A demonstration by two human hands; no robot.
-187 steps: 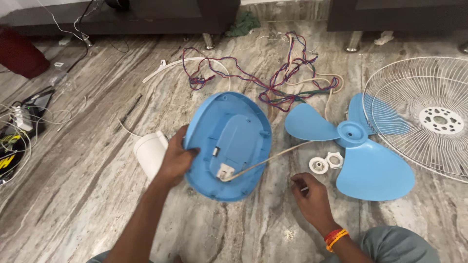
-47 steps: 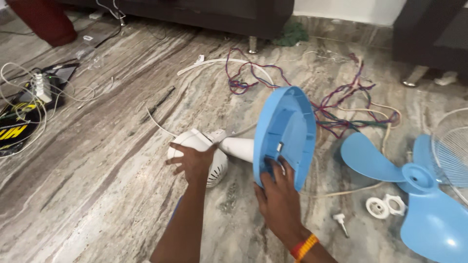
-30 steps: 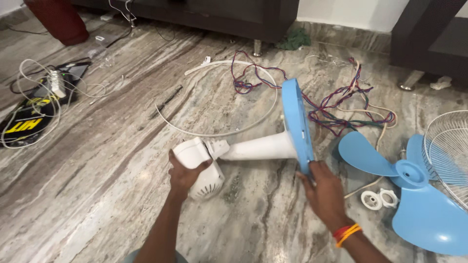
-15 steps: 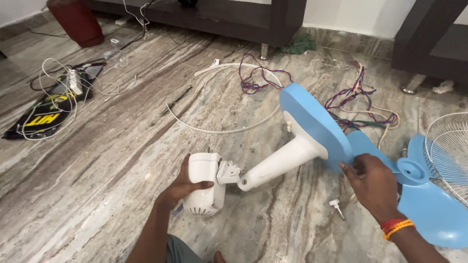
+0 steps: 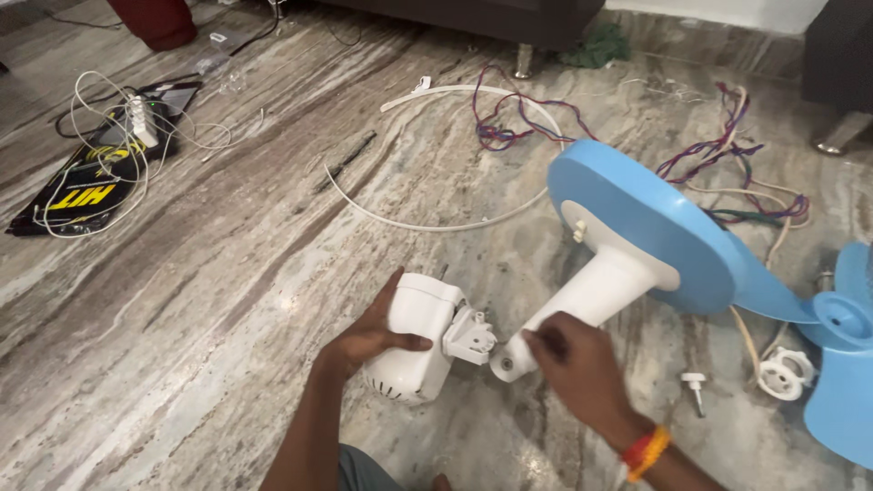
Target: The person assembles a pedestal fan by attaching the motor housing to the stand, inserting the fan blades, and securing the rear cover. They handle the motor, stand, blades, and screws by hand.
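The white plastic fan motor housing [image 5: 414, 341] is held just above the grey veined stone floor [image 5: 182, 300] by the left hand [image 5: 368, 336], whose fingers are curled around its back with the thumb laid across its side. The lower end of the white tapered stand neck [image 5: 587, 300] is clasped by the right hand [image 5: 577, 373], fingers wrapped about it. The neck rises at a tilt to the round blue plastic fan base [image 5: 655, 232], which is lifted off the floor.

The step in hand is judged to be the joining or parting of housing and neck at the white hinge bracket [image 5: 470, 334], which sits just beside the neck's open end. The next move would call for the two parts to be lined up closely at that joint.

A small white screw [image 5: 695, 386] and a white ring nut [image 5: 782, 373] lie near the right wrist; the blue fan blade [image 5: 841, 364] is cut off at the right edge. Whether bracket and neck touch cannot be told, since the right hand is blurred and covers part of the joint.
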